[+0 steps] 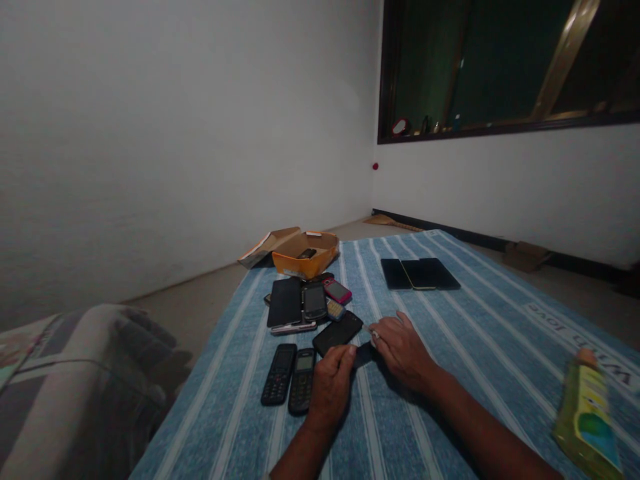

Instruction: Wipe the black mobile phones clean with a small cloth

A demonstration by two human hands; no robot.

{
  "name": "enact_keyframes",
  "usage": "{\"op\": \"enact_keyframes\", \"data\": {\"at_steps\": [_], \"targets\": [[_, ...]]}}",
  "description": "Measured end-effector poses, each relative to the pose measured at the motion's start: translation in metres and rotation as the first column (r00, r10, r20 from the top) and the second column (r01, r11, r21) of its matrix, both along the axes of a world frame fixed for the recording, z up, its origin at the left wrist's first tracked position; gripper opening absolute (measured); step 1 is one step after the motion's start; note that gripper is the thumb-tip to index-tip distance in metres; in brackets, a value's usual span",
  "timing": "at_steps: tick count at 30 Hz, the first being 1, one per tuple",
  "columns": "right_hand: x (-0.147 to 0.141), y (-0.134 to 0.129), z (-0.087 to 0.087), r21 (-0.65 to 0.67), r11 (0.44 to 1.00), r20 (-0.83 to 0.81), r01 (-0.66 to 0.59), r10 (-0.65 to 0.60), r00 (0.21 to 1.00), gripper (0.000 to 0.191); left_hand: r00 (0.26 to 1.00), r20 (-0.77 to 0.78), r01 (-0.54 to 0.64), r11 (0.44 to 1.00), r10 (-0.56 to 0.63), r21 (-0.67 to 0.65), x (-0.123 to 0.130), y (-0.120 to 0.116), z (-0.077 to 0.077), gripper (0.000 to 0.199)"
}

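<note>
My left hand (333, 381) is closed on the near left end of a small dark phone (363, 355), with the thumb along its top. The phone's other end is covered by my right hand (400, 347), whose fingers are bent around it, with a small pale spot at the fingertips that I cannot make out. Just beyond the hands lies a black smartphone (336, 333). Left of my left hand, two keypad phones, one black (279, 375) and one with a grey screen (302, 381), lie side by side.
Further back are a black tablet-like slab (285, 301), a slider phone (315, 301), a pink phone (338, 291) and an open orange box (307, 265). Dark flat devices (430, 274) lie at the far right. A yellow-green bottle (590, 417) lies near the right edge of the striped cloth (425, 427).
</note>
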State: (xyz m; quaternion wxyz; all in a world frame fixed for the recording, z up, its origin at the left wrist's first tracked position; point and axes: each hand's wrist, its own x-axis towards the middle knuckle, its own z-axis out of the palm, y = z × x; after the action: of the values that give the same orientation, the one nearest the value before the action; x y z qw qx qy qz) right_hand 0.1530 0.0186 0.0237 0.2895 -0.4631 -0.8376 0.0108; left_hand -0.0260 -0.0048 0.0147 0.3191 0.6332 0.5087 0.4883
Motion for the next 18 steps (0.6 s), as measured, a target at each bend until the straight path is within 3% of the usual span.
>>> {"op": "enact_keyframes", "data": {"at_steps": [7,12,18], "targets": [[-0.012,-0.005,-0.007,0.162,0.984,0.026,0.067,-0.072,0.997,0.022,1.000,-0.019,-0.006,1.000,0.006,-0.001,0.002,0.004,0.001,0.040],[-0.022,-0.006,-0.012,0.215,0.974,-0.057,0.069,-0.058,0.997,0.022,0.999,-0.037,-0.005,1.000,0.005,0.022,0.002,0.005,-0.001,0.042],[-0.015,0.006,-0.011,0.404,0.902,-0.151,0.150,-0.096,0.984,0.025,0.998,-0.060,-0.021,0.999,0.023,0.030,0.003,0.004,-0.004,0.042]]}}
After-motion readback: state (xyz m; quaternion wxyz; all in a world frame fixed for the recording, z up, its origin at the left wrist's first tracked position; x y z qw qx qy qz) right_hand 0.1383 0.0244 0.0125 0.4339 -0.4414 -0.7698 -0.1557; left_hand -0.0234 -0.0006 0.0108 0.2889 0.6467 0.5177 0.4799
